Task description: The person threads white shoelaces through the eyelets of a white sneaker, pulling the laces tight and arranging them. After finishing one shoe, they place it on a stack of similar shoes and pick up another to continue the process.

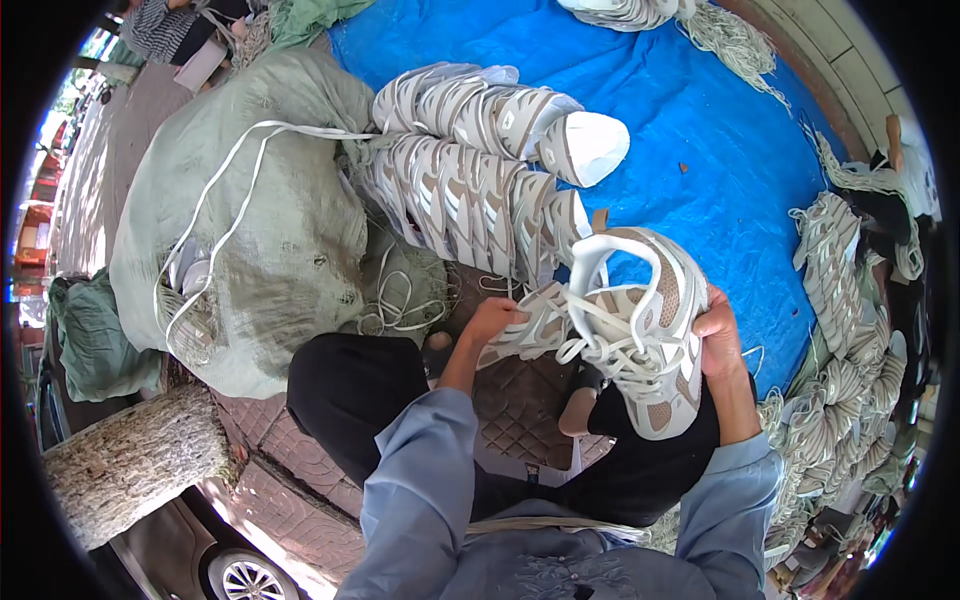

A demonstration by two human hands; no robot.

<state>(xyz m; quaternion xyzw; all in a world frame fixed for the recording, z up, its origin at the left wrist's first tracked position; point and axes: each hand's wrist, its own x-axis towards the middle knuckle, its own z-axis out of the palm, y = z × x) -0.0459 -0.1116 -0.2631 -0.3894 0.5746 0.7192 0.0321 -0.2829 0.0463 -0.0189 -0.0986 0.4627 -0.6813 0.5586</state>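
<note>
Right hand (pixel 718 335) fingers clamped on beige-and-white shoe upper (pixel 640 330); left hand (pixel 492 318) apparently pinching its white lace (pixel 600 325), stacked uppers (pixel 470 200) beyond.

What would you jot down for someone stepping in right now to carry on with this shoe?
Left hand: pinching the white lace at the toe end of the shoe upper.
Right hand: gripping the upper's far side, steadying it over the lap.
Things: two rows of similar uppers stacked ahead on the blue tarp; a grey-green sack with loose laces on the left; more uppers piled on the right.
Done: lace crosses several eyelets.
Left: lace ends hang loose, untied.
</note>
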